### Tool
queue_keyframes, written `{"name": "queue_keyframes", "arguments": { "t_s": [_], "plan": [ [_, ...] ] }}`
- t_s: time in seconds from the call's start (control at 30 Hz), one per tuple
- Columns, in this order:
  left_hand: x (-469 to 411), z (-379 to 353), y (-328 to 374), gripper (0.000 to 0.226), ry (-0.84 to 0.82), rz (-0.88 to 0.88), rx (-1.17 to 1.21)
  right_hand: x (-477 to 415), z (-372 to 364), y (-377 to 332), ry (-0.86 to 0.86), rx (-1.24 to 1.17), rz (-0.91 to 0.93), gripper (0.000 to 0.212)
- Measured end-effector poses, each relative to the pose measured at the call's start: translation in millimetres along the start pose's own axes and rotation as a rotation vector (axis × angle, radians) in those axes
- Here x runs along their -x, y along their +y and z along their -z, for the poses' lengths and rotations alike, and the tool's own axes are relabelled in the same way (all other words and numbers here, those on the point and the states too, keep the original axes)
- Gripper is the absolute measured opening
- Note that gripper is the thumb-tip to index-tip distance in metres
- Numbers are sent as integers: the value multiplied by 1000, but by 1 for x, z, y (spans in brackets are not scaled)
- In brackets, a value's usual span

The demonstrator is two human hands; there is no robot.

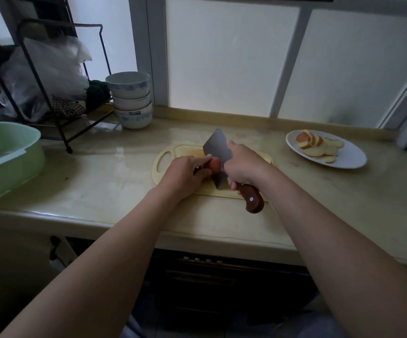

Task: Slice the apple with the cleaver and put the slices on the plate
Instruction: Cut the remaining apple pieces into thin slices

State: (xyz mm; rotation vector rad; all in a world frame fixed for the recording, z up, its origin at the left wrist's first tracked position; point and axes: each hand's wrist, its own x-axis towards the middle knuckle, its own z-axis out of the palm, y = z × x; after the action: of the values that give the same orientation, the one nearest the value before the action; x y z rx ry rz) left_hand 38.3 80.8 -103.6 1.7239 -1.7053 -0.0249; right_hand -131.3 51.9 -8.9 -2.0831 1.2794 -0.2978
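A red apple piece (215, 165) lies on the pale yellow cutting board (170, 152) at the middle of the counter. My left hand (185, 174) holds the apple from the left, fingers curled over it. My right hand (242, 167) grips the cleaver (215, 145) by its brown wooden handle, and the blade stands edge-down against the apple's right side. A white plate (351, 157) at the right back carries several apple slices (317, 146). The part of the apple under my fingers is hidden.
A stack of blue-patterned bowls (132, 101) stands at the back left of the board. A green basin (4, 157) sits at the far left. A black wire rack (58, 76) with plastic bags is behind it. Frosted window panes close off the back.
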Motion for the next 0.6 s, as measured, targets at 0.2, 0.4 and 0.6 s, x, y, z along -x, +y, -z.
{"name": "queue_keyframes", "arguments": {
  "t_s": [0.2, 0.4, 0.6],
  "plan": [
    [0, 0, 0, 42, -22, -1, -10, 3, 5, -3, -35, 25, -17, 76],
    [1, 2, 2, 44, -6, -2, -9, 22, 4, 6, -51, 23, -29, 90],
    [3, 6, 8, 41, -31, -3, -26, 19, 11, 14, 87, -96, -8, 78]
  ]
}}
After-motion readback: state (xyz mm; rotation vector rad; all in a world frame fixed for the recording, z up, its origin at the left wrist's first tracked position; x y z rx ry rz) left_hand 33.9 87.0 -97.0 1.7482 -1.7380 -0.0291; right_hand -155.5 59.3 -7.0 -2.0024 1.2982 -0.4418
